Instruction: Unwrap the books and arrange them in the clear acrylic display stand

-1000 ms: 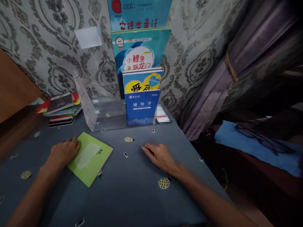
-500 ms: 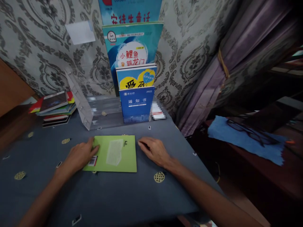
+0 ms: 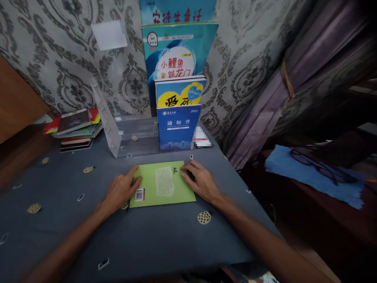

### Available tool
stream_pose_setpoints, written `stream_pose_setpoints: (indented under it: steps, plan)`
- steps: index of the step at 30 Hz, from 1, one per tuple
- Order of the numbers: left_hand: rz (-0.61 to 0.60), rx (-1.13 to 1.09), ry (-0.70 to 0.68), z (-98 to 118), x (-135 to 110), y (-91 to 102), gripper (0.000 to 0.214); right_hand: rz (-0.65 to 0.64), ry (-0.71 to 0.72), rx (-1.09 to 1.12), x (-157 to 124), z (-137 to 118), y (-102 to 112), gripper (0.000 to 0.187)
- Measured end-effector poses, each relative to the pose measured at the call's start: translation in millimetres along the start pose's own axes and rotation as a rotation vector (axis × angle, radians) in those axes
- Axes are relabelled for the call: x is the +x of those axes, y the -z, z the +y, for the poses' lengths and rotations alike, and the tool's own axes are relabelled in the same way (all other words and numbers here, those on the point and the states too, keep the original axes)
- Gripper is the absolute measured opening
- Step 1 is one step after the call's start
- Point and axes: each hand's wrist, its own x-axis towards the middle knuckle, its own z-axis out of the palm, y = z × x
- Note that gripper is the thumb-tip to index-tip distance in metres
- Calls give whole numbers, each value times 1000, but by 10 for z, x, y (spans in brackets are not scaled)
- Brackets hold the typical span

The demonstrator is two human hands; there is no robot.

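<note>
Green book (image 3: 163, 184) lies flat on the table (image 3: 159, 239), barcode (image 3: 140, 194) at lower left, small print illegible. Left hand (image 3: 120, 189) and right hand (image 3: 202, 182) touch opposite ends, thumbs and forefingers parted. Behind, blue booklet (image 3: 179, 131) reads "通知书", "2022"; teal book (image 3: 203, 45), "小鲤鱼跳龙门".

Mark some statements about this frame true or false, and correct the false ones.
1. The left hand touches the thin rectangular light-green book. True.
2. The right hand is far away from that book. False: it is at the book's right edge.
3. The upright rectangular dark-blue booklet, marked 2022, stands in front of the yellow-and-blue book. True.
4. The dark-framed glasses lie on the light-green book. False: they lie on the bright-blue fabric cloth.
5. A barcode shows on the light-green book. True.
</note>
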Motion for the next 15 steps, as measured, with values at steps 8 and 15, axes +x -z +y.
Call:
stream_pose_setpoints:
  steps: [8, 15]
  plan:
    - [-71, 185, 9, 71, -37, 45, 51, 24, 64, 22, 6, 33, -5, 19]
    - [225, 280, -183, 87, -64, -57, 39, 51, 108, -29, 13, 5, -13, 18]
